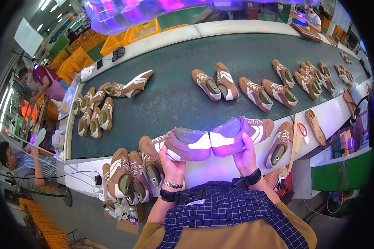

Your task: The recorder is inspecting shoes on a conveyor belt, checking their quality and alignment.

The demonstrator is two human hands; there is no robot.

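Two brown low-cut sneakers with white stripes and heel patches [163, 145] were held nearly heel to heel at the near edge of the flat green conveyor belt [162, 112]. One was clamped by the left hand [173, 167], the other by the right hand [247, 158]. Lacing was judged complete on both; neither was set down, and what else remained could not be told. Both long axes ran roughly along the belt's near edge, toes pointed outward, left and right.
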